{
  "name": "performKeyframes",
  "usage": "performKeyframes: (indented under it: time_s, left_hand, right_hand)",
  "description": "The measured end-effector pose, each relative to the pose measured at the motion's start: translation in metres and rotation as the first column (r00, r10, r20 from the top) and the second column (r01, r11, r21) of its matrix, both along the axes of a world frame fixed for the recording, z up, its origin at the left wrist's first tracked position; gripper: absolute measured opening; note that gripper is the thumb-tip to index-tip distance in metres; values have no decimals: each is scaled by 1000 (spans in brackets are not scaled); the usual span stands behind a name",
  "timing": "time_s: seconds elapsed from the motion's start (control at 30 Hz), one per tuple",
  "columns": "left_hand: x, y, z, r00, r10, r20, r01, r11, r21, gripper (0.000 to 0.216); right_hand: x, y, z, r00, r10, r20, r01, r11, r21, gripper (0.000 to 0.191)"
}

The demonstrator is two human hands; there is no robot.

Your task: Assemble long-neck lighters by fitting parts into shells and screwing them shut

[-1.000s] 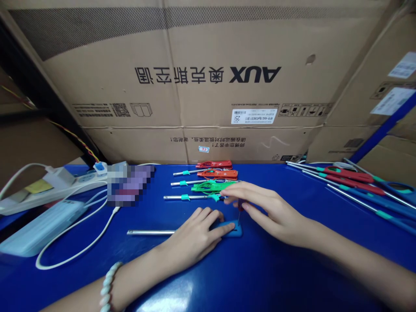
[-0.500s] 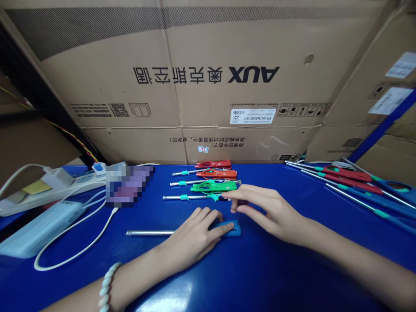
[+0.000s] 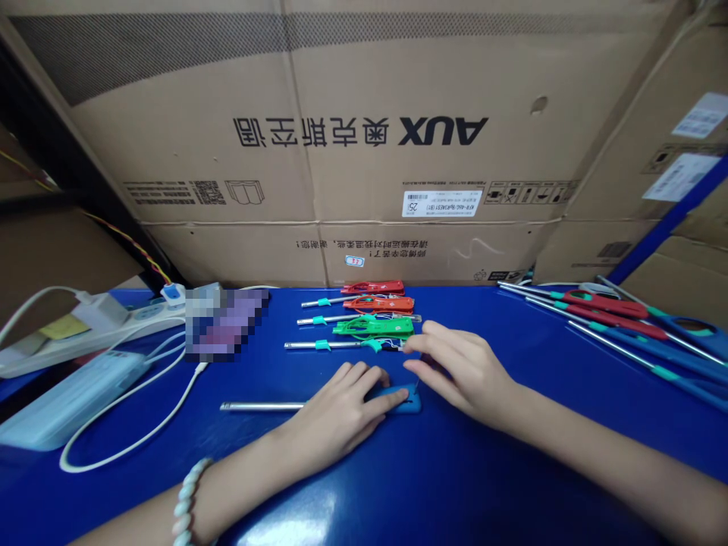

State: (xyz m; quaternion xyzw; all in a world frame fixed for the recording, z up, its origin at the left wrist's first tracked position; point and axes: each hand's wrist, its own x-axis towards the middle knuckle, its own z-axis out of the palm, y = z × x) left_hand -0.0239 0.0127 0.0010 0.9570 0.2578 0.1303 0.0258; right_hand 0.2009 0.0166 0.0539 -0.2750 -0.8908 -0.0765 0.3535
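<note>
A blue long-necked lighter (image 3: 398, 408) lies flat on the table, its metal tube (image 3: 262, 407) pointing left. My left hand (image 3: 346, 409) rests over it, fingers curled around the handle and the index finger pressed near its right end. Above that end, my right hand (image 3: 460, 371) is closed around a screwdriver (image 3: 418, 385). Only the thin shaft shows, standing nearly upright with its tip at the handle; the fingers hide the grip. Just beyond my hands lie a green lighter half (image 3: 375, 327), an orange one (image 3: 380, 305) and a red one (image 3: 372, 288), with metal tubes and wires.
Several lighters (image 3: 614, 322) with red and blue handles lie at the right. A power strip (image 3: 57, 349), a light-blue power bank (image 3: 73, 402), a white cable (image 3: 136, 455) and a blurred phone (image 3: 227, 326) occupy the left. A large cardboard sheet (image 3: 353, 83) stands behind the blue table (image 3: 353, 500).
The fingers of my right hand have shifted slightly around the screwdriver, and its grip no longer shows between them. My left hand stays in place on the lighter.
</note>
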Motion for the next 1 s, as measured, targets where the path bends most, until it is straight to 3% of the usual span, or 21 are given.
performKeyframes:
  time_s: [0.07, 0.1, 0.17, 0.27, 0.33, 0.4, 0.5, 0.6, 0.67, 0.73, 0.8, 0.87, 0.93, 1.0]
  left_hand:
    - [0, 0, 0, 1000, 1, -2, -1, 1000, 3, 39]
    - [0, 0, 0, 1000, 2, -2, -2, 1000, 0, 40]
    - [0, 0, 1, 1000, 2, 1, -2, 1000, -8, 40]
    - [1, 0, 2, 1000, 0, -9, 0, 1000, -24, 40]
    - [1, 0, 2, 1000, 1, -21, -2, 1000, -25, 41]
    - [1, 0, 2, 1000, 6, -19, -6, 1000, -11, 41]
    - [1, 0, 2, 1000, 7, 4, -8, 1000, 13, 41]
    - [1, 0, 2, 1000, -2, 9, 2, 1000, 3, 40]
    - [1, 0, 2, 1000, -2, 7, 2, 1000, 2, 39]
    - [1, -1, 2, 1000, 1, 15, -1, 1000, 15, 39]
    - [0, -1, 2, 1000, 1, 20, -1, 1000, 25, 40]
    - [0, -1, 2, 1000, -4, 11, 4, 1000, 18, 40]
    - [0, -1, 2, 1000, 0, 0, 0, 1000, 6, 40]
    - [1, 0, 3, 1000, 4, -10, -4, 1000, -10, 40]
  right_hand:
    - [-1, -1, -2, 1000, -28, 10, 27, 995, 91, 18]
    - [0, -2, 0, 999, -18, 28, 16, 998, 63, 19]
    - [2, -4, 8, 997, 35, 64, -27, 991, -131, 31]
    - [4, -4, 14, 992, 121, 18, -106, 921, -375, 42]
    - [1, -3, 7, 993, 119, -27, -121, 932, -342, 35]
    - [-3, -1, -2, 997, 55, -52, -63, 983, -172, 22]
    - [-7, -2, -7, 1000, -7, -11, 7, 1000, -4, 20]
    - [-3, -4, 6, 998, 63, 30, -58, 988, -146, 30]
    - [1, -5, 14, 985, 170, 8, -160, 940, -300, 35]
    - [2, -4, 15, 973, 225, -54, -230, 909, -349, 35]
    - [1, -3, 8, 977, 192, -95, -210, 948, -238, 26]
    - [-1, -3, -2, 992, 103, -74, -106, 994, -34, 17]
    - [-2, -3, -7, 999, 27, -30, -23, 992, 127, 16]
    - [-1, -3, -4, 1000, 9, -7, -8, 993, 119, 21]
